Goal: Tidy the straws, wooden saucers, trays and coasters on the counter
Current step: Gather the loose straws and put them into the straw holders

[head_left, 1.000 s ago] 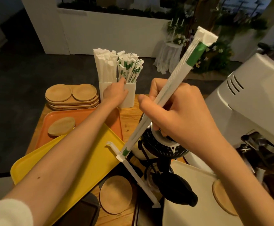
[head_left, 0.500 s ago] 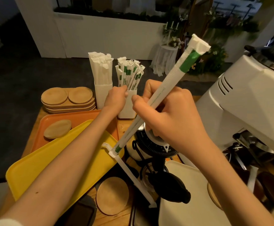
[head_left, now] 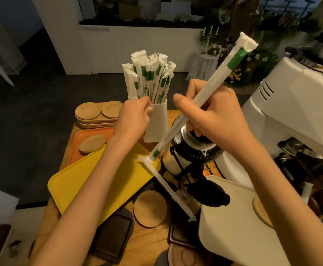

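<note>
Both grips closed: left hand (head_left: pixel 131 120) clasps the straw holder (head_left: pixel 156 124) (steadying it); right hand (head_left: pixel 214 116) pinches a wrapped straw (head_left: pixel 237 58).

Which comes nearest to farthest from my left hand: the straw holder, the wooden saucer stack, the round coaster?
1. The straw holder, gripped by the left hand.
2. The wooden saucer stack, just left of the hand, at the counter's back.
3. The round coaster, at the front, beside the yellow tray.

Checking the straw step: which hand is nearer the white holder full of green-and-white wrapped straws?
Left. The left hand grips the white holder at its left side; the right hand is apart to its right, holding a long wrapped straw.
</note>
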